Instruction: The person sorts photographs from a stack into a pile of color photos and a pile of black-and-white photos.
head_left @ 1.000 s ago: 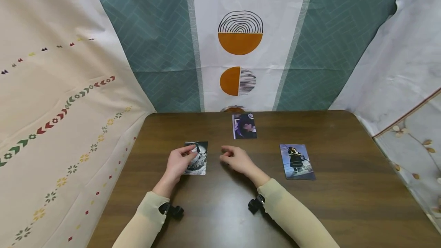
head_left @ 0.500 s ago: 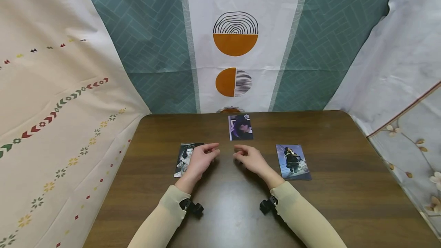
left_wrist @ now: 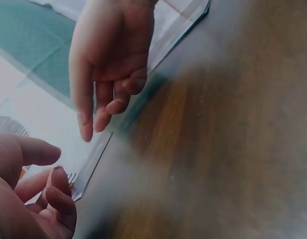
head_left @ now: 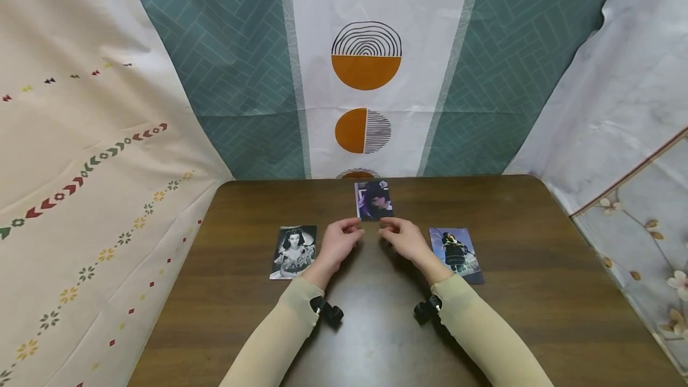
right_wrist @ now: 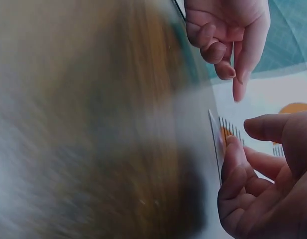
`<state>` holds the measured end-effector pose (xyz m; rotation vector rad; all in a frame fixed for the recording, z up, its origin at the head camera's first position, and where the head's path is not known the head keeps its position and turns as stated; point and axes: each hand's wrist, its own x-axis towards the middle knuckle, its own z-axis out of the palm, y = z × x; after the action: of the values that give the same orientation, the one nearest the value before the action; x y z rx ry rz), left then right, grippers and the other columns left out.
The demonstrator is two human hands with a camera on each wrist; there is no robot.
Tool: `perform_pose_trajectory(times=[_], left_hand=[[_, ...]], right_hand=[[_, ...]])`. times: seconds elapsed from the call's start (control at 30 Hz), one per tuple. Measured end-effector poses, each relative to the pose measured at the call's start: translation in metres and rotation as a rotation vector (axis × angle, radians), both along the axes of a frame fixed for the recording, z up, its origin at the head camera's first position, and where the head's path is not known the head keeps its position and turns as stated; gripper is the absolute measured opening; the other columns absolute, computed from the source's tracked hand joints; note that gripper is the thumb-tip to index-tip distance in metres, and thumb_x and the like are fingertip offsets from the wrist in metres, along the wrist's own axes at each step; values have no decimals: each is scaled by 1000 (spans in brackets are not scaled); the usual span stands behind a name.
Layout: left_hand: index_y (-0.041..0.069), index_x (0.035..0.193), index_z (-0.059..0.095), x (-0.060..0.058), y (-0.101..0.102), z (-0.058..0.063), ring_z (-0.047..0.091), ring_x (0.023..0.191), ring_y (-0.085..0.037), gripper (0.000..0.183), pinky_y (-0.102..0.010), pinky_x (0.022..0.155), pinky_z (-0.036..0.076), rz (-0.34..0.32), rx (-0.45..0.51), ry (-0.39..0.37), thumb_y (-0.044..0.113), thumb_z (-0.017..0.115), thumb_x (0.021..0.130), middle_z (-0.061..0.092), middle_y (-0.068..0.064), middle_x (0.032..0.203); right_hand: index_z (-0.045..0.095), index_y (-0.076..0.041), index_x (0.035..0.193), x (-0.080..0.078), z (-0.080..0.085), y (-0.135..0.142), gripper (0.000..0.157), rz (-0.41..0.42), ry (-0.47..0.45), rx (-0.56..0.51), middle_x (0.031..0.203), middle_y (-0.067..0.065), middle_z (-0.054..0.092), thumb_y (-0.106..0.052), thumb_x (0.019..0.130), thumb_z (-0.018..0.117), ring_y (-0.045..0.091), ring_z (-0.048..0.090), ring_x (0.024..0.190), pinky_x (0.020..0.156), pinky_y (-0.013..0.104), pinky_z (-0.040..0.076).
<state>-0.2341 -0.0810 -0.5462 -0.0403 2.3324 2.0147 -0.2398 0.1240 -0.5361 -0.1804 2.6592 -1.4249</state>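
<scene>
My left hand (head_left: pixel 338 242) and right hand (head_left: pixel 405 240) hover on either side of the near edge of a purple-toned photo card (head_left: pixel 373 200) at the back centre of the table. The fingers of both are loosely bent, thumb and forefinger apart, with nothing between them. Whether any fingertip touches the card is unclear. Left of my left hand lies a black-and-white portrait card (head_left: pixel 293 252). Beyond my right forearm is a blue card (head_left: pixel 454 249) with a dark-dressed figure, seemingly over another dark card. The left wrist view shows my left hand (left_wrist: pixel 34 191) at lower left; the right wrist view, my right hand (right_wrist: pixel 273 174).
The brown wooden table (head_left: pixel 537 309) has rounded far corners. A green and white patterned cloth (head_left: pixel 365 94) hangs behind it, with a cream cloth (head_left: pixel 97 154) at left and a floral white cloth (head_left: pixel 634 243) at right. Small black cameras sit on both wrists.
My left hand has left the black-and-white card and moved right to the purple card, uncovering the portrait. My right hand has shifted right, then slightly forward. The head view has turned slightly.
</scene>
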Motion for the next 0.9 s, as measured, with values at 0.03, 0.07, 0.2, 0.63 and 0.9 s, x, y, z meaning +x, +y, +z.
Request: perform_pose_trajectory(times=[0.03,0.07,0.2,0.63,0.9], left_hand=[[-3,133,72,-3,2,0,55,66,-10,41,-21,60,45,7,-10,0,5,76,93,63,-1,87],[-3,134,71,-5,4,1,55,68,-11,42,-22,61,45,17,-22,1,6,76,93,63,-1,87],[-1,138,69,-17,10,1,57,79,-14,46,-25,69,47,58,-72,-4,7,77,93,63,-3,91],[-2,134,72,-58,14,1,59,88,-20,43,-32,79,52,163,-216,-35,7,76,92,67,-8,97],[2,136,73,-60,14,-3,59,91,-22,41,-34,81,50,151,-288,-88,14,76,96,69,-6,97]], right_hand=[[69,-2,140,-3,0,1,42,-14,10,9,107,10,74,-20,103,71,22,64,83,72,34,51],[69,-2,140,-6,1,3,42,-33,18,19,107,10,74,-20,102,72,22,65,84,74,35,51],[71,-1,137,-21,1,9,41,-98,52,87,106,11,74,-20,101,71,26,66,92,85,42,52],[70,0,137,-62,-2,10,40,-228,32,73,122,18,73,-19,102,65,34,64,114,102,49,50],[70,-7,141,-67,-9,5,42,-261,-12,111,132,14,72,-26,104,64,34,64,125,108,50,47]])
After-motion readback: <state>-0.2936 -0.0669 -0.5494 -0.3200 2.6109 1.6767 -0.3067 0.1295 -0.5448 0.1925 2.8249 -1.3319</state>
